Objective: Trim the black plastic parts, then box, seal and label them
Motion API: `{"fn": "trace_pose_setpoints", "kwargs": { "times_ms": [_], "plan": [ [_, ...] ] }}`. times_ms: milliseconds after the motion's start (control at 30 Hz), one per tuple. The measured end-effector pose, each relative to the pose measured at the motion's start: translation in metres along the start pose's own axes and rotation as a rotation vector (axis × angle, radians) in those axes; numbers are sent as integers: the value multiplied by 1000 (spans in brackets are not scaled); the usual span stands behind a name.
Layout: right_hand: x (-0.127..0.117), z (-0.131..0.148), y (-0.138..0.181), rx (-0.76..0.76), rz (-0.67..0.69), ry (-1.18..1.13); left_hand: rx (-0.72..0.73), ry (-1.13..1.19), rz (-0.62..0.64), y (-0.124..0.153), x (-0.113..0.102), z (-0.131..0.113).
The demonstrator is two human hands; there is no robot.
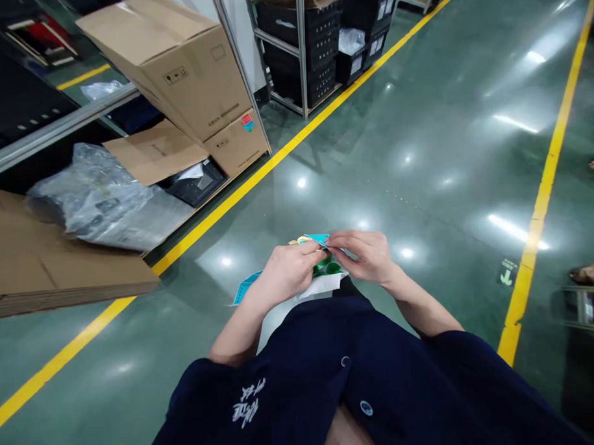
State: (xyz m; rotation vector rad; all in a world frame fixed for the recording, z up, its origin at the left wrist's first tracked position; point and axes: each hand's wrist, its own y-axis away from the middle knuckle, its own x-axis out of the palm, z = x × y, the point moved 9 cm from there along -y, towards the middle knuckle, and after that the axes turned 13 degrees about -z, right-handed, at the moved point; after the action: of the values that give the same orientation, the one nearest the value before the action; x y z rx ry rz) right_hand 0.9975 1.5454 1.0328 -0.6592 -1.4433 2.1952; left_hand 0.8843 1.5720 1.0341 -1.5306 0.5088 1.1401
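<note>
In front of my waist, my left hand (291, 271) is closed around a bundle of sheets. Among them are a white sheet (322, 285) and a clear sheet with green round stickers (334, 268). A pale yellow piece (301, 240) sticks out above my left fingers. My right hand (364, 254) pinches the edge of a bright blue label (318, 238) with thumb and fingertips, close to my left fingertips. A blue printed sheet (246, 286) shows beyond my left wrist. My fingers partly hide the bundle.
Large cardboard boxes (204, 83) stand on a rack at left, near crumpled plastic wrap (105, 190) and flattened cardboard (59, 263). Black crates (320, 59) fill a metal rack farther back. Yellow lines (317, 121) border the green floor (421, 147). A dark cart (587, 306) is at right.
</note>
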Motion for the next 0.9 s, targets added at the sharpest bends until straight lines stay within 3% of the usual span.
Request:
{"fn": "trace_pose_setpoints", "kwargs": {
  "times_ms": [167,367,500,700,800,900],
  "plan": [
    [29,-131,-57,117,27,-243,-120,-86,28,-79,49,81],
    [96,-251,-133,507,167,-649,-275,-198,-68,-152,50,166],
    [158,-321,-162,802,202,-816,-450,-184,-110,-173,54,235],
    [264,-446,-204,1210,84,-963,-638,-139,-235,-186,68,367],
    [312,-500,-248,1244,21,-978,-725,-188,-305,-192,63,440],
    [344,-545,-309,1143,-59,-936,-829,-264,-303,-201,57,507]
  ]
}}
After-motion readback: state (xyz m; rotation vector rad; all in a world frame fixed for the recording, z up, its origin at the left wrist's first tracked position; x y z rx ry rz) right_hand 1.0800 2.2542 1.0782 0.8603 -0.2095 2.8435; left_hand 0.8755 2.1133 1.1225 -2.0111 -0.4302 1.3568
